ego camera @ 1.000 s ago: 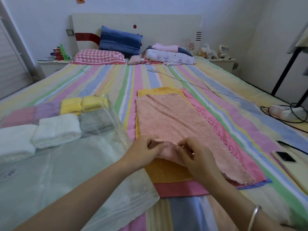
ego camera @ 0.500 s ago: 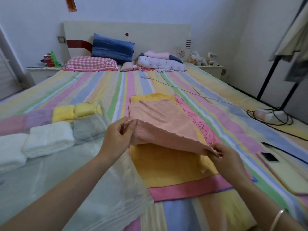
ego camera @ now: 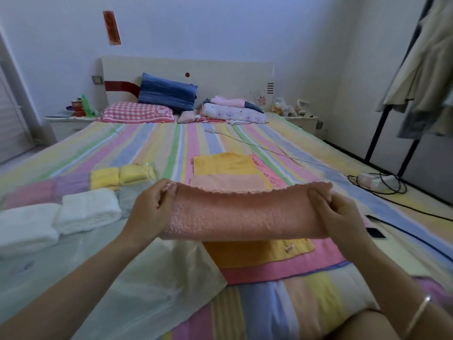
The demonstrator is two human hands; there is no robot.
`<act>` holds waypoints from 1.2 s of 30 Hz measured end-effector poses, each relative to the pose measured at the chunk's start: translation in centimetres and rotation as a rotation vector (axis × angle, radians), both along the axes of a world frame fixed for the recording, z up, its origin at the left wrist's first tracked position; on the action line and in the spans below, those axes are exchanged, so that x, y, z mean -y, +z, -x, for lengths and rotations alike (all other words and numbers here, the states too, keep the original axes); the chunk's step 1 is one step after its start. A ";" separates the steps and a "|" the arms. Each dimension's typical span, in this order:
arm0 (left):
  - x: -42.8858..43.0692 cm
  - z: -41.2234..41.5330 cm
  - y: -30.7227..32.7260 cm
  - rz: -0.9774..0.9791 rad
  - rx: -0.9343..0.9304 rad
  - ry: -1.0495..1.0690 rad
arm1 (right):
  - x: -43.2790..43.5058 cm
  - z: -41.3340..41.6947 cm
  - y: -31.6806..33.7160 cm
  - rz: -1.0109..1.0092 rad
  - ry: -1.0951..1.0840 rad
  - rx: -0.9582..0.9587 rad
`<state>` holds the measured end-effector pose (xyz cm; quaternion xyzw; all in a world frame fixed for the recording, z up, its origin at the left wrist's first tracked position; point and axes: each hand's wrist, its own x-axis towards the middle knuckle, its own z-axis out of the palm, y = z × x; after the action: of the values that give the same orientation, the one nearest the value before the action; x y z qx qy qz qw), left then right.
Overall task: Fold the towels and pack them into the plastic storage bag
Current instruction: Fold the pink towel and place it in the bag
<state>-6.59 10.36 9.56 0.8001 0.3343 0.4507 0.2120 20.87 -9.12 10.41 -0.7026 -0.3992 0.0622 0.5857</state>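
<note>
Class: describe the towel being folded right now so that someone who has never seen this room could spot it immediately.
On the striped bed, right of the plastic storage bag, lies a flat orange towel. Above it, the left hand and right hand pinch the ends of the peach towel. Only it is held in hands.

Pale walls (ego camera: 245, 25), striped bed (ego camera: 152, 143) — cream headboard (ego camera: 220, 74)

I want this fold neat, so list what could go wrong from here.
The left hand and right hand pinch the peach towel only at its ends; the middle may sag and the edges land uneven. Its far part lies on the orange towel, so pulling could rumple that one. The plastic storage bag lies close below and might get dragged.
</note>
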 end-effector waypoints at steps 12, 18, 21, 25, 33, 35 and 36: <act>0.6 1.0 0.8 0.701 -0.253 -0.166 | 0.5 -0.7 1.2 0.485 0.225 -0.189; -5.6 -3.1 -3.4 0.548 -0.123 0.034 | -6.0 -3.5 -3.0 0.421 0.056 -0.153; -8.8 -5.7 -5.1 0.451 -0.090 0.093 | -9.5 -5.6 -4.6 0.384 0.016 -0.142; -13.8 -9.2 -6.7 0.380 -0.125 0.128 | -14.7 -9.1 -6.2 0.393 -0.039 -0.080; -23.4 -15.1 -9.9 0.362 -0.225 0.158 | -24.6 -15.2 -9.1 0.461 -0.081 0.095; -24.7 -15.4 -11.7 0.359 -0.331 0.158 | -26.0 -15.9 -11.1 0.509 -0.087 0.138; -25.1 -15.3 -12.6 0.368 -0.368 0.159 | -26.3 -16.1 -12.2 0.536 -0.085 0.152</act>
<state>8.75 35.45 -3.02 0.7877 0.5055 0.2446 0.2535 37.00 17.19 -1.77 -0.8512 -0.3814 0.0880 0.3495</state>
